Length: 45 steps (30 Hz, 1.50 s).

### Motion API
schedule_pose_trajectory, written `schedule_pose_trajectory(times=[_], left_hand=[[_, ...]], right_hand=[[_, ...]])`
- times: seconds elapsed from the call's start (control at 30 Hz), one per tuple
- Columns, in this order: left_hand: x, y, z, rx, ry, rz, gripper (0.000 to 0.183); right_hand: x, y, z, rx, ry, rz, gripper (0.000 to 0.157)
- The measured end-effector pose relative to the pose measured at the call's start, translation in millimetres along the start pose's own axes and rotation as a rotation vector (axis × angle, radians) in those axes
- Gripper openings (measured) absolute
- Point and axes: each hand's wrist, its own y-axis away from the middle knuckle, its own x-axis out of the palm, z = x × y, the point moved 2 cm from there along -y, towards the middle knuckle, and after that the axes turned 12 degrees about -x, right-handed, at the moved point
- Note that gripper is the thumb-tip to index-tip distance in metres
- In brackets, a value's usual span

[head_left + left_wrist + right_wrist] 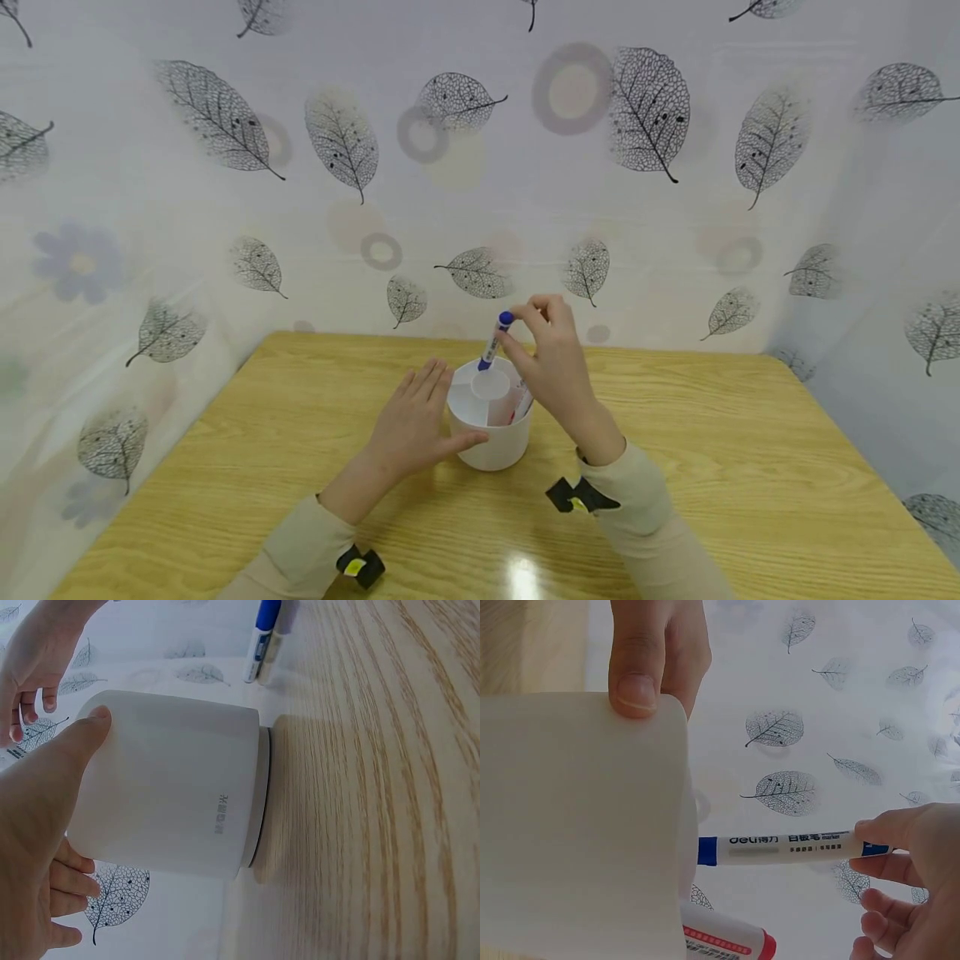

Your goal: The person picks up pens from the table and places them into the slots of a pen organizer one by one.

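A round white pen holder (pixel 491 446) with inner dividers stands on the table. My left hand (pixel 415 419) holds it at the rim, its thumb (pixel 94 731) on the near side and its fingers along the left. Above the holder, my right hand (pixel 553 358) pinches a blue whiteboard marker (pixel 492 346) by its upper end between thumb and forefinger. That marker is tilted, its lower blue end at the holder's opening. A red-capped marker (pixel 727 934) leans inside the holder, on the right.
In the left wrist view, another blue-and-white marker (pixel 261 645) is at the tabletop beyond the holder. The wooden table (pixel 750 467) ends at a leaf-patterned curtain (pixel 480 183). Black bands with yellow marks (pixel 360 567) are on both sleeves.
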Motion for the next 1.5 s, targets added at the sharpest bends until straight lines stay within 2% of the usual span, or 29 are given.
schedule_pose_trajectory(times=[0.3,0.57,0.97,1.33,1.5], left_hand=[[-0.4,0.7,-1.2,-0.001,-0.008,0.0,0.105],[1.0,0.0,-1.7,0.001,-0.006,-0.007,0.105],[2.0,0.4,-2.2,-0.002,-0.02,-0.003,0.104],[3.8,-0.8,0.7,0.008,-0.004,-0.006,0.105],[5.2,-1.9,1.3,0.011,0.008,-0.001,0.107]], right_hand=[[-0.2,3,-4,0.042,0.048,0.099,0.021],[-12.7,10,-15,0.041,0.106,0.086,0.025],[-35.6,36,-42,0.073,0.183,0.101,0.02],[-48.7,64,-65,0.062,0.276,0.122,0.018],[-53.1,74,-71,0.08,0.322,0.169,0.018]])
